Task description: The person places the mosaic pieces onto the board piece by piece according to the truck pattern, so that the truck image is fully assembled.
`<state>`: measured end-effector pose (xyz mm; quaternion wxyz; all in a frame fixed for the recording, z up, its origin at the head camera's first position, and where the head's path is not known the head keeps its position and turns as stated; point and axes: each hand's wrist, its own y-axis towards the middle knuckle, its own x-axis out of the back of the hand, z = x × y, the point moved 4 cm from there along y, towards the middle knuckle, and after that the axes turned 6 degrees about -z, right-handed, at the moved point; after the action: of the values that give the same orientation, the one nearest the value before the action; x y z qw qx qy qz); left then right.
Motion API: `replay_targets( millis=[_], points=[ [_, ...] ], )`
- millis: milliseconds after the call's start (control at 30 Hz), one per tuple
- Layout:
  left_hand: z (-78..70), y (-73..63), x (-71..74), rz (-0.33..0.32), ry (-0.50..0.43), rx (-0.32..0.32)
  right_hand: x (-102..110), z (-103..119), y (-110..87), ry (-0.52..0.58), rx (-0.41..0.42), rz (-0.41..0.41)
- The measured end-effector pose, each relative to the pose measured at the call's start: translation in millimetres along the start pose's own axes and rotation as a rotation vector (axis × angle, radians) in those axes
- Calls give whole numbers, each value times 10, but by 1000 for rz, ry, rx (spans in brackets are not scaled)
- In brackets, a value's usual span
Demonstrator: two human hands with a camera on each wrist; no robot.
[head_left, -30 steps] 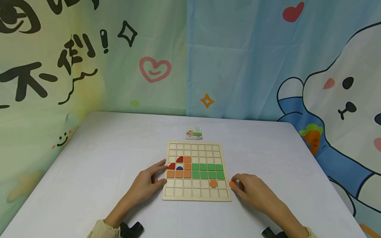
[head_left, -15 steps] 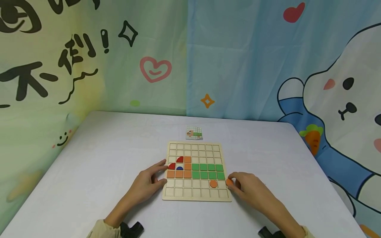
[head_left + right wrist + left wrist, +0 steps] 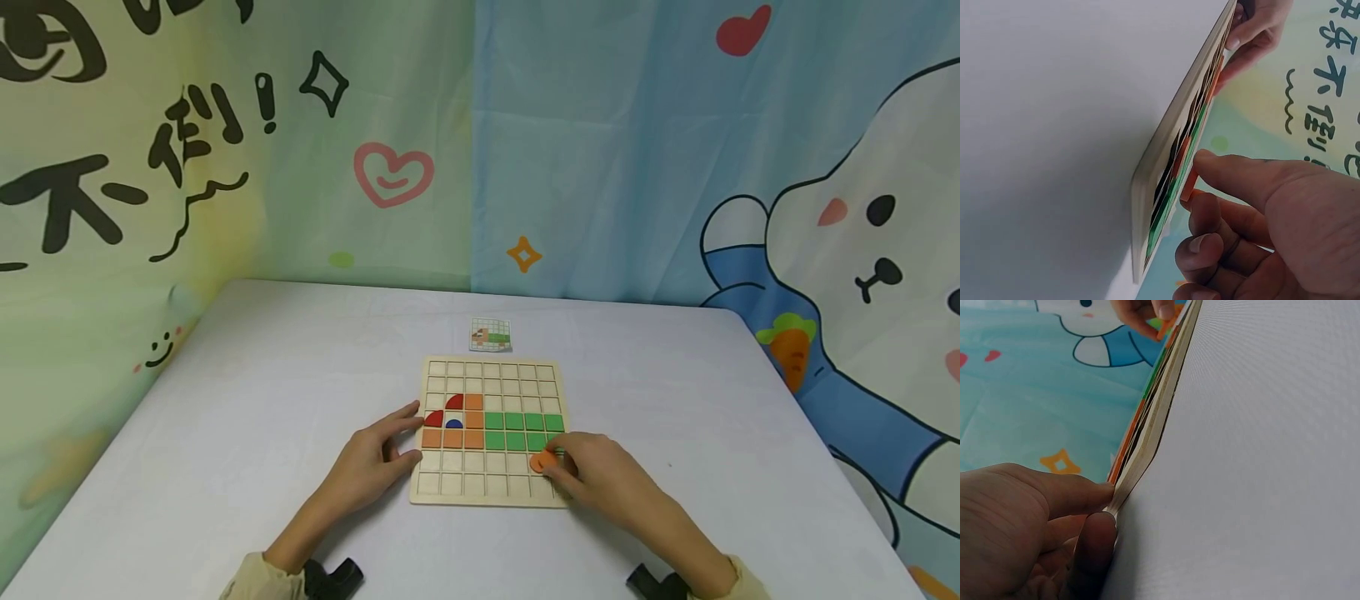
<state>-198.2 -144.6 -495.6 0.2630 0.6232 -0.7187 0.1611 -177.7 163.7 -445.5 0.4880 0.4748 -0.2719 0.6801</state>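
Note:
A wooden grid board (image 3: 480, 481) lies on the table. Fingertips of my left hand (image 3: 366, 460) touch its left edge, thumb and forefinger spread apart along that side. Between thumb and forefinger, my right hand (image 3: 615, 475) pinches an orange disc (image 3: 1189, 185) over the board's lower right part. Another orange disc (image 3: 535, 466) lies on the grid, partly overlapped by the held one in the head view. Green squares (image 3: 513, 441) fill two rows at the right. Orange squares (image 3: 452, 439), red quarter-round pieces (image 3: 434, 419) and a blue half-round piece (image 3: 453, 423) form the left part.
A small picture card (image 3: 491, 335) with a coloured grid pattern lies just beyond the board. White cloth covers the table (image 3: 300, 358). Printed curtains (image 3: 600, 167) hang behind and at the left.
My right hand has moved left with the orange disc, from beside the board's right edge to over the lower right cells. The left hand stays at the board's left edge.

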Motion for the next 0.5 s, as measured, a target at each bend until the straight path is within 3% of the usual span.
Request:
replay_targets(
  millis=[200, 500],
  points=[
    [5, 5, -8, 4, 14, 38, -86, 129, 84, 5, 50, 8],
    [15, 7, -15, 4, 15, 39, -171, 329, 176, -18, 141, 5]
  ],
)
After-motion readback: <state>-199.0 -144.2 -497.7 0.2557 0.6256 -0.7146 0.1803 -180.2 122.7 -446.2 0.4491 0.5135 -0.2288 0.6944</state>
